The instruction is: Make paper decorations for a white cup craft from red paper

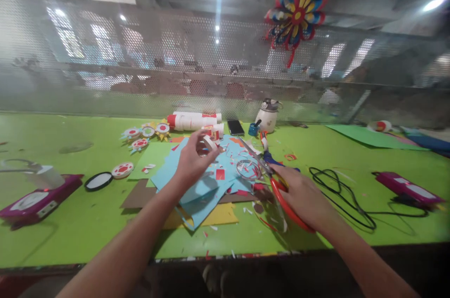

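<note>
Between the thumb and fingers of my left hand (pixel 194 160) is a small white paper piece (pixel 210 143), held above the pile of paper. My right hand (pixel 298 190) grips a pair of scissors (pixel 286 206) with red-orange handles; the blades point up and left toward the left hand, apart from the white piece. Whether the blades are parted is hard to tell. Under both hands lie light blue paper sheets (pixel 200 195) strewn with red and white scraps. A clear ring-shaped item (pixel 248 169) sits beside the blades.
Rolled white and red paper tubes (pixel 193 122), a phone (pixel 235 128), a blue jar (pixel 253 129) and a white flask (pixel 267 117) stand along the back. Paper flower discs (pixel 139 144) lie at left. Purple power strips (pixel 42 199) and a black cable (pixel 342 195) flank the work area.
</note>
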Available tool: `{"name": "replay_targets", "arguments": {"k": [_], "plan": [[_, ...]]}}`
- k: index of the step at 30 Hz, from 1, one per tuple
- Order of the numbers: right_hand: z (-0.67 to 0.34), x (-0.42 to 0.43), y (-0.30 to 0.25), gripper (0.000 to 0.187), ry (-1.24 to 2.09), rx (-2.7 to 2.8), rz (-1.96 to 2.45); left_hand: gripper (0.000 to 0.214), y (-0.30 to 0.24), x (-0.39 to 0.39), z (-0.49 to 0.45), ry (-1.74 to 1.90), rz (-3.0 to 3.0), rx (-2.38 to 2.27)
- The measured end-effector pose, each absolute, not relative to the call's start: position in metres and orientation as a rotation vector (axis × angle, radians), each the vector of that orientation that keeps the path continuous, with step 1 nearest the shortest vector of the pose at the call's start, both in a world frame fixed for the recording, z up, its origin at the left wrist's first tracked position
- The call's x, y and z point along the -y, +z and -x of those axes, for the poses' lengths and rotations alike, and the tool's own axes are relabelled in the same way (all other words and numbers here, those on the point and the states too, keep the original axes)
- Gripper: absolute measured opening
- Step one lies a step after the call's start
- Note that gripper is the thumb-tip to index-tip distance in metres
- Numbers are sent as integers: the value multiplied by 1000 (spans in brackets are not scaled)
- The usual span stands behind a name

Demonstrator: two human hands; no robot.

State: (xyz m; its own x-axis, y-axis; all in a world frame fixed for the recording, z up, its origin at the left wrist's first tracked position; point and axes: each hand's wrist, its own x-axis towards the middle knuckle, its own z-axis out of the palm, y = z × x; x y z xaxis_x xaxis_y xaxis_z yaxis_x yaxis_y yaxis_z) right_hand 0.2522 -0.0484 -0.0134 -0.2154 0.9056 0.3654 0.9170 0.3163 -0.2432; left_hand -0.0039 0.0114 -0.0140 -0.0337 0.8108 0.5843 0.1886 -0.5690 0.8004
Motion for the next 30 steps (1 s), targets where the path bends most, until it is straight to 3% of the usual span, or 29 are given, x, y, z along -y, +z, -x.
{"name": "replay_targets", "arguments": {"k": [11, 15, 22, 30], "plan": [[-269, 5, -6, 45, -133, 2050, 1976, 41, -11, -14, 6, 1550, -1519, -932], [-253, -4, -14, 43, -111, 2186, 1957, 41, -13, -14, 6, 1435, -1358, -841], [-222, -12, -27, 42, -191, 2362, 1917, 21, -14, -25, 17, 1318, -896, -624], [-222, -9, -20, 34, -279, 2488, 1829, 23, -22, -30, 21, 1300, -885, -533]]}}
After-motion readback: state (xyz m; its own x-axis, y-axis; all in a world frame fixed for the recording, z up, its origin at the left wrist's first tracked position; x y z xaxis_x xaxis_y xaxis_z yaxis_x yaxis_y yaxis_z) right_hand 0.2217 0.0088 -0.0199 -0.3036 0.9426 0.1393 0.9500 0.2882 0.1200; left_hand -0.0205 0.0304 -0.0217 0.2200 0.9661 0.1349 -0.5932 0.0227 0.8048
